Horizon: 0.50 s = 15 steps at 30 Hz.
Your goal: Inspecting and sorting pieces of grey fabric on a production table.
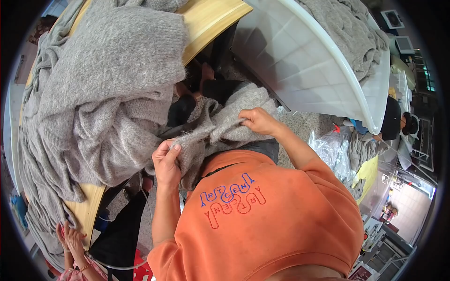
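Observation:
A grey fuzzy knit garment (pixel 243 104) hangs across my lap, drawn out between both hands. My left hand (pixel 167 161) pinches one edge of it, thumb on top. Farther right, my right hand (pixel 258 121) is closed on another part of the same knit, fingers curled under. The stretch between them is bunched into a narrow band. Just left of my left hand, a big heap of similar grey knitwear (pixel 112 61) covers the table and droops over its edge. Where the garment's lower folds end is hidden behind my arm and body.
The wooden table (pixel 213 21) has a bare corner ahead. A large white plastic tub (pixel 300 56) with more grey knits (pixel 344 35) stands at the right. Clear plastic bags (pixel 330 147) lie beyond my right elbow. At the lower left are another person's hands (pixel 71 239); someone else sits far right.

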Available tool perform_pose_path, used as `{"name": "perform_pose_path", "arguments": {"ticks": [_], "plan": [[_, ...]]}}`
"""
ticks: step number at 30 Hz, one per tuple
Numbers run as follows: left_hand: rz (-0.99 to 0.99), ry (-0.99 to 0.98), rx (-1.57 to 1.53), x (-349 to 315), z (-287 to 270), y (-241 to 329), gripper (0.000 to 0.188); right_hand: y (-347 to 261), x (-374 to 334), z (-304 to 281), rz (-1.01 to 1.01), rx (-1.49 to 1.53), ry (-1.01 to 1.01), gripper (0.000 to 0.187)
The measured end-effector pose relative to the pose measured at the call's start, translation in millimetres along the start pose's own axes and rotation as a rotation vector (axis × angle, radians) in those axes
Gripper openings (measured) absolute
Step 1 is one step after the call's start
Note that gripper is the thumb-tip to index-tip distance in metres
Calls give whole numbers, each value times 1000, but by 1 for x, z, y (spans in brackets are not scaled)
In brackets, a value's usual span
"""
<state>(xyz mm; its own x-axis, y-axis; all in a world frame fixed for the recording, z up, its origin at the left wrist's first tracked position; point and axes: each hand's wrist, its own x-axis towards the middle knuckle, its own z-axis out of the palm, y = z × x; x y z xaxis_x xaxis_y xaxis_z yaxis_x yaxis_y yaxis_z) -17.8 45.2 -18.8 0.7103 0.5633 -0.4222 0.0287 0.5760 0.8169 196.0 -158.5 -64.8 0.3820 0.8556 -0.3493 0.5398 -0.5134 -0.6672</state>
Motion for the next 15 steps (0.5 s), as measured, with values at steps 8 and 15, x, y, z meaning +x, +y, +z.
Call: {"name": "perform_pose_path", "arguments": {"ticks": [8,15], "plan": [[-34,-55,-109,-2,6,4,2,-16,7,8,-156,329,-13,23],[-125,-41,13,-1,17,6,1,-89,-4,-7,-686,229,261,16]]}}
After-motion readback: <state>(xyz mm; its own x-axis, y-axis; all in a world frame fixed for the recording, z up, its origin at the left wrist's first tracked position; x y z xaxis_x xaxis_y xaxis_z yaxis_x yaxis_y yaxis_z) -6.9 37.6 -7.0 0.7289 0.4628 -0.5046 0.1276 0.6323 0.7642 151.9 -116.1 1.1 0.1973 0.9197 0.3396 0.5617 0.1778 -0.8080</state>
